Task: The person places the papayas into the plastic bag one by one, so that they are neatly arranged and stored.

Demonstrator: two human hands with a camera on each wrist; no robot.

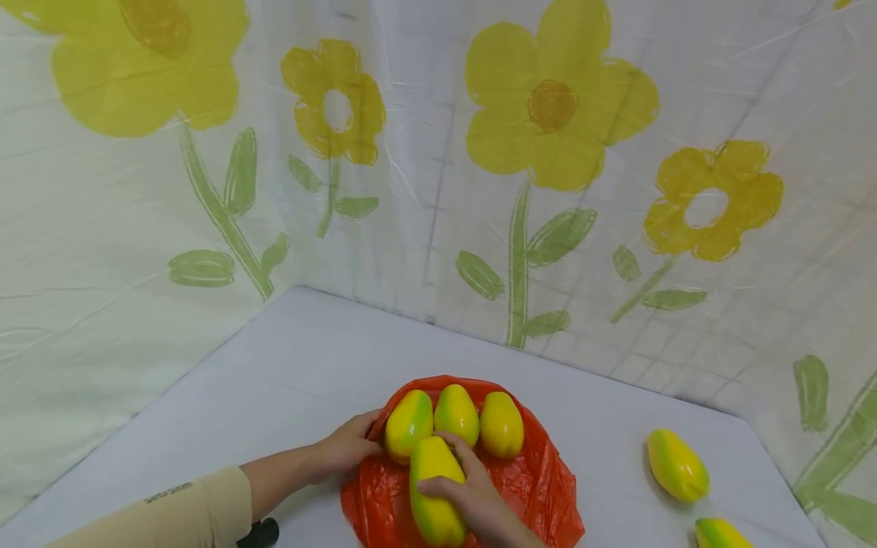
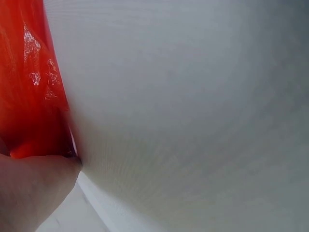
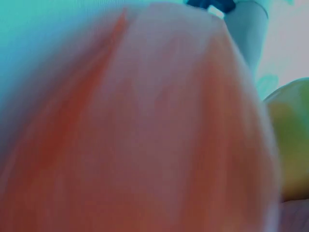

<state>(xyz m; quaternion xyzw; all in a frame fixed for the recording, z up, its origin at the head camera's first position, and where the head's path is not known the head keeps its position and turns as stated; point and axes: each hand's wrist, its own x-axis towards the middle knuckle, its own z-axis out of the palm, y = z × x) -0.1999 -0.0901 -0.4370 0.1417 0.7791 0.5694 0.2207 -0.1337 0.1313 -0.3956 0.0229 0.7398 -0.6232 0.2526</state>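
A red plastic bag (image 1: 527, 487) lies spread on the white table, its mouth open upward. Three glossy yellow-green mangoes sit in a row in its far part; the middle mango (image 1: 457, 415) is one of them. Over the bag's near part, my right hand (image 1: 473, 487) grips another mango (image 1: 432, 495), thumb on top and fingers round its far side. My left hand (image 1: 349, 447) holds the bag's left edge, its fingertips partly hidden by the plastic. In the left wrist view, the thumb (image 2: 38, 186) lies against the red plastic. The right wrist view is blurred, with the bag filling most of it.
To the right of the bag, a loose mango (image 1: 678, 466) lies on the table (image 1: 301, 342), and another mango (image 1: 722, 534) is cut off by the lower frame edge. A small black object (image 1: 260, 533) is beside the left sleeve. A flower-printed curtain (image 1: 411, 228) hangs behind the table.
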